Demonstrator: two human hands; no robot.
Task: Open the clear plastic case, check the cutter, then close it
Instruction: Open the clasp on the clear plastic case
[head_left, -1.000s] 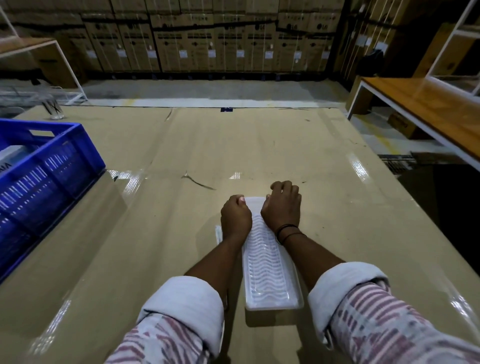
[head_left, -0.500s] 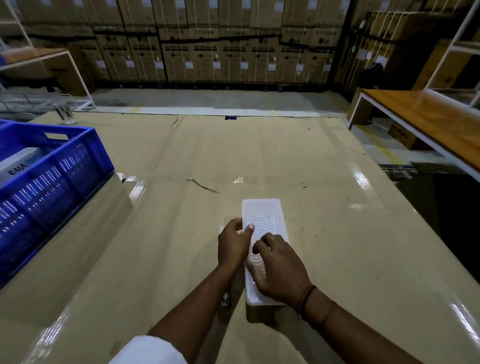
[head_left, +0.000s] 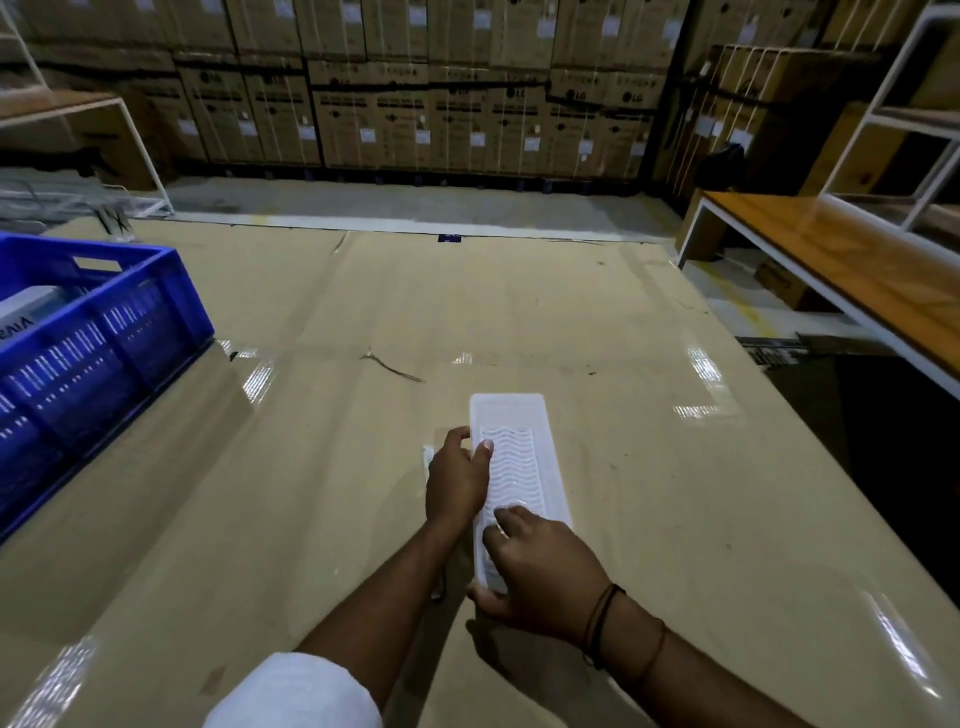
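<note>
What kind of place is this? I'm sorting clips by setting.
Most likely a warehouse or stockroom: stacked cardboard boxes line the back wall, a blue plastic crate sits on the cardboard-covered table, and metal shelving stands right.

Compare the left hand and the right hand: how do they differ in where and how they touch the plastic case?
The left hand holds the plastic case at its left long edge, near the middle, thumb on top. The right hand covers the near end, fingers spread over the wavy top. Only the right wrist wears dark bands; only the left arm shows a white sleeve. Both touch the case, which lies flat.
</note>
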